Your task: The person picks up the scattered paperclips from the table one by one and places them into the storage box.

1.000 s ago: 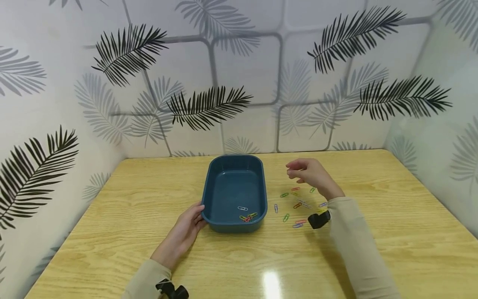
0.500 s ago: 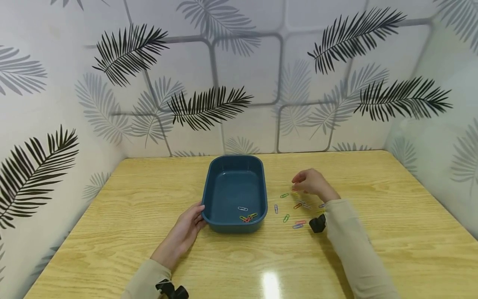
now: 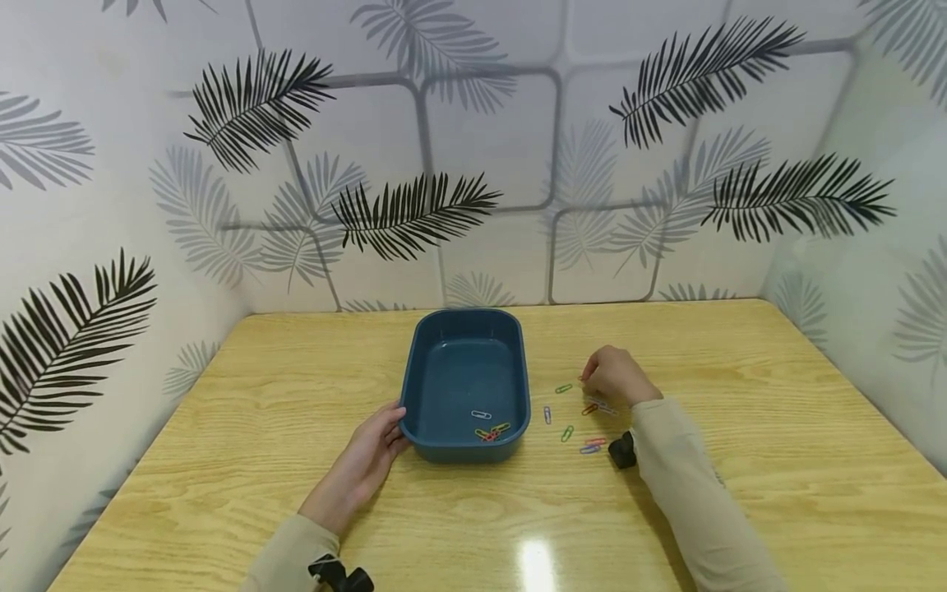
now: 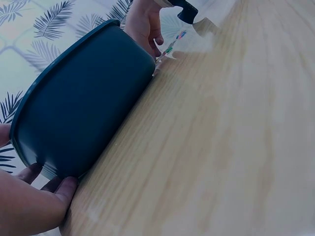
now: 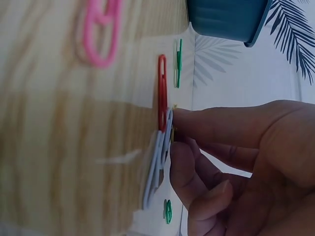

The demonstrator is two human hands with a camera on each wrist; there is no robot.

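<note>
In the head view my left hand (image 3: 367,455) holds the near left side of a dark blue plastic tray (image 3: 527,411), thumb at the rim. The left wrist view shows its fingers (image 4: 61,189) against the tray's outer wall. A white paper clip (image 3: 481,414) and several yellow and red ones lie in the tray's near end. My right hand (image 3: 620,376) is down among loose paper clips on the table. Its thumb and forefinger pinch a yellow paper clip (image 5: 173,133), mostly hidden by the fingertips. Beside it lie a red paper clip (image 5: 162,93) and white ones (image 5: 156,157).
Right of the tray are a green paper clip (image 3: 567,433), a blue-purple one (image 3: 547,414), a pink one (image 3: 595,441) and another green one (image 3: 564,388). The wooden table (image 3: 296,370) meets a leaf-patterned wall (image 3: 488,247) behind. Some clips are hidden under the right hand.
My right hand has come down and nearer from above the far clips, and its fingertips have closed on the yellow paper clip. The left hand and the tray stay put.
</note>
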